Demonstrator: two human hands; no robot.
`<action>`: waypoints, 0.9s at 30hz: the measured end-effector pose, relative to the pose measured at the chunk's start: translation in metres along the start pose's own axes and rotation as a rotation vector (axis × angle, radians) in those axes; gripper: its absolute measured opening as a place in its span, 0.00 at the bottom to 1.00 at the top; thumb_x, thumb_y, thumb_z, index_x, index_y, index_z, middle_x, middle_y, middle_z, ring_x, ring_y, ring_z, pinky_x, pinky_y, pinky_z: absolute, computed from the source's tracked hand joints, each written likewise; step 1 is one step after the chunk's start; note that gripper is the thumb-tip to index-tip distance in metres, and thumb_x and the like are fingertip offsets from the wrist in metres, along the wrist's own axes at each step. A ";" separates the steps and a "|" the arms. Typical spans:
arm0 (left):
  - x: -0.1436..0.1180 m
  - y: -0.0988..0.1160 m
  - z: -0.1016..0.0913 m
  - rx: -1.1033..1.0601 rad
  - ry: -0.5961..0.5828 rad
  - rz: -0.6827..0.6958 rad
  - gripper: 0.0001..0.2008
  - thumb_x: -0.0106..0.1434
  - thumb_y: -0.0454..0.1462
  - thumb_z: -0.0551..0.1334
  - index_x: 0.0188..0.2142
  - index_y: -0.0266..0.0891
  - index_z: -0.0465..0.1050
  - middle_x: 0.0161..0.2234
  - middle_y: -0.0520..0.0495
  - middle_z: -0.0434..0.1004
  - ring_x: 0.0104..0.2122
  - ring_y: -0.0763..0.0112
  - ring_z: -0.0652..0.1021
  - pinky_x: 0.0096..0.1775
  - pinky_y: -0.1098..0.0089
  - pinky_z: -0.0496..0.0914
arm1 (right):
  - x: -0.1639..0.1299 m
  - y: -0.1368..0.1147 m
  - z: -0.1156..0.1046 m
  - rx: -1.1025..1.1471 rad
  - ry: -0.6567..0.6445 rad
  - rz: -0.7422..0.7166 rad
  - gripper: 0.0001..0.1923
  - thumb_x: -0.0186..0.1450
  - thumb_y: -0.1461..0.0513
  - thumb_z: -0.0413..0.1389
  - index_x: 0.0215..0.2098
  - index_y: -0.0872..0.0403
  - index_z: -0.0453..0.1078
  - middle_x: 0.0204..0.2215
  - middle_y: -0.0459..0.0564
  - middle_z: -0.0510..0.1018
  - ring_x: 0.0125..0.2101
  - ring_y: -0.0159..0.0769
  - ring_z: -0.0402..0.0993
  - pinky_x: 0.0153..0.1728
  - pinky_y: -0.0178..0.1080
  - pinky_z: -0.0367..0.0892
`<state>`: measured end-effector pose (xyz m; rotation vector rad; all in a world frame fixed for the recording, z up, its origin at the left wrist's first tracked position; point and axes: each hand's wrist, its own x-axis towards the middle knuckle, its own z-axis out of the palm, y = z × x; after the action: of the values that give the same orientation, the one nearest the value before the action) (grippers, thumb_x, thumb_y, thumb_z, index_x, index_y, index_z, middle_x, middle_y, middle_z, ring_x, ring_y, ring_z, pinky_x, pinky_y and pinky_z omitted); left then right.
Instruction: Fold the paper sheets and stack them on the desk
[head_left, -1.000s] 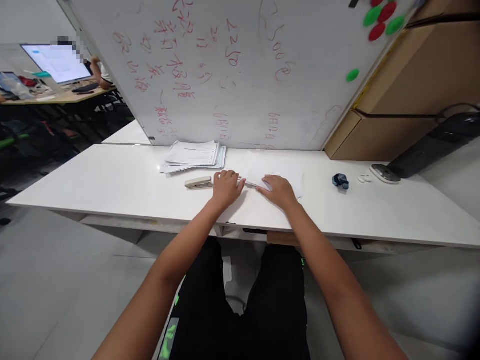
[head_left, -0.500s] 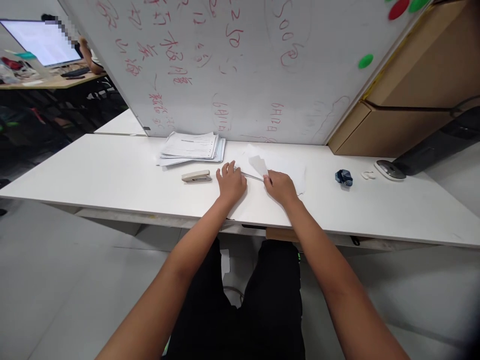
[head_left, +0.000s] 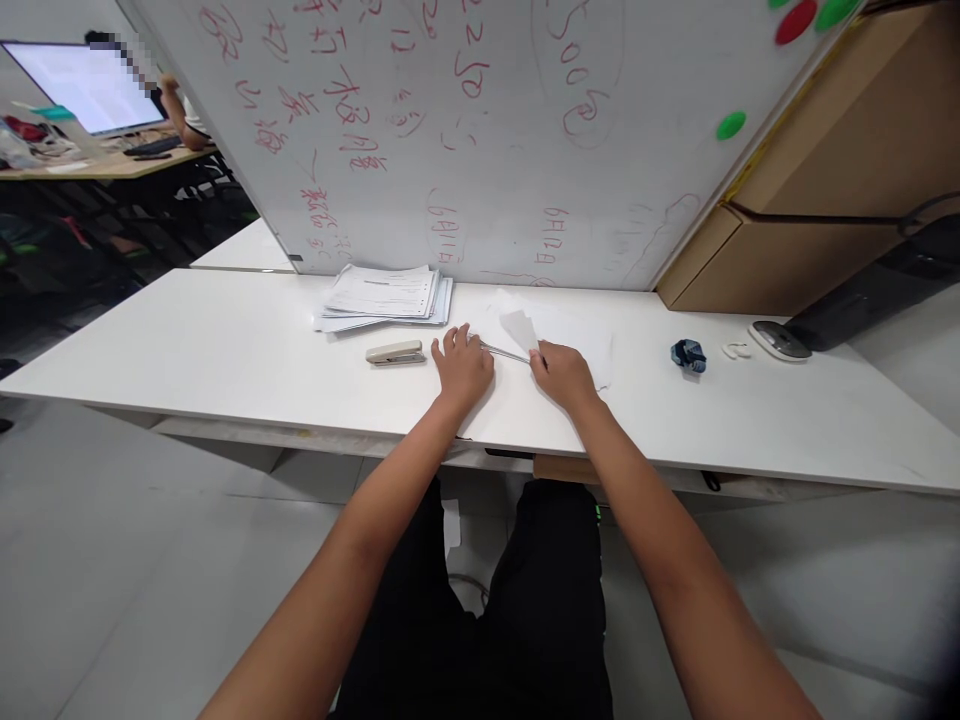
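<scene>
We sit in an office: whiteboard point(head_left: 480, 130), paper stack point(head_left: 386, 297), stapler point(head_left: 395, 353), a monitor point(head_left: 79, 85) beyond.

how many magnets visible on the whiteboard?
3. A red magnet and a green magnet sit at the whiteboard's top right, both cut by the frame edge; a second green one lies lower. More may sit out of frame.

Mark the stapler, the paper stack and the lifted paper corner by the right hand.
stapler point(head_left: 395, 352), head view, middle of its top arm.
paper stack point(head_left: 386, 296), head view, centre of the top sheet.
lifted paper corner point(head_left: 519, 328), head view, middle of the raised flap.
right hand point(head_left: 564, 374), head view, back of the hand.
</scene>
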<state>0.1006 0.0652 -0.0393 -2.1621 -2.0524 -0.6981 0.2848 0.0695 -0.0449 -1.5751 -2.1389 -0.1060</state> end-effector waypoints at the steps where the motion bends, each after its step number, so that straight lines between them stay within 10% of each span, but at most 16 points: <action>1: 0.000 0.000 0.000 -0.006 0.001 -0.003 0.18 0.67 0.39 0.50 0.52 0.43 0.72 0.63 0.44 0.63 0.64 0.54 0.60 0.62 0.45 0.52 | 0.000 0.000 0.000 -0.003 0.003 -0.004 0.18 0.70 0.60 0.42 0.38 0.57 0.72 0.31 0.57 0.79 0.32 0.43 0.73 0.34 0.40 0.60; 15: 0.001 0.003 -0.004 -0.142 -0.154 0.244 0.27 0.70 0.44 0.48 0.66 0.41 0.54 0.56 0.42 0.73 0.62 0.58 0.64 0.64 0.48 0.45 | 0.004 -0.003 0.004 -0.089 -0.011 0.130 0.20 0.71 0.59 0.38 0.36 0.57 0.69 0.24 0.57 0.77 0.26 0.44 0.72 0.29 0.40 0.55; 20: 0.000 0.005 -0.006 -0.179 -0.208 0.417 0.32 0.70 0.48 0.47 0.69 0.41 0.44 0.64 0.43 0.62 0.66 0.59 0.58 0.65 0.50 0.45 | 0.008 -0.011 0.004 -0.110 -0.013 0.266 0.18 0.72 0.60 0.37 0.44 0.59 0.67 0.25 0.57 0.77 0.25 0.44 0.72 0.28 0.39 0.54; 27: -0.001 0.008 -0.010 -0.144 -0.233 0.496 0.32 0.70 0.51 0.46 0.69 0.43 0.45 0.70 0.47 0.45 0.68 0.61 0.51 0.65 0.55 0.46 | 0.004 -0.012 0.004 -0.084 0.006 0.060 0.20 0.70 0.57 0.45 0.54 0.59 0.65 0.37 0.59 0.80 0.34 0.47 0.74 0.33 0.40 0.58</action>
<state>0.1053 0.0597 -0.0290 -2.7935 -1.4731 -0.5625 0.2715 0.0704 -0.0439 -1.6830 -2.1053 -0.1830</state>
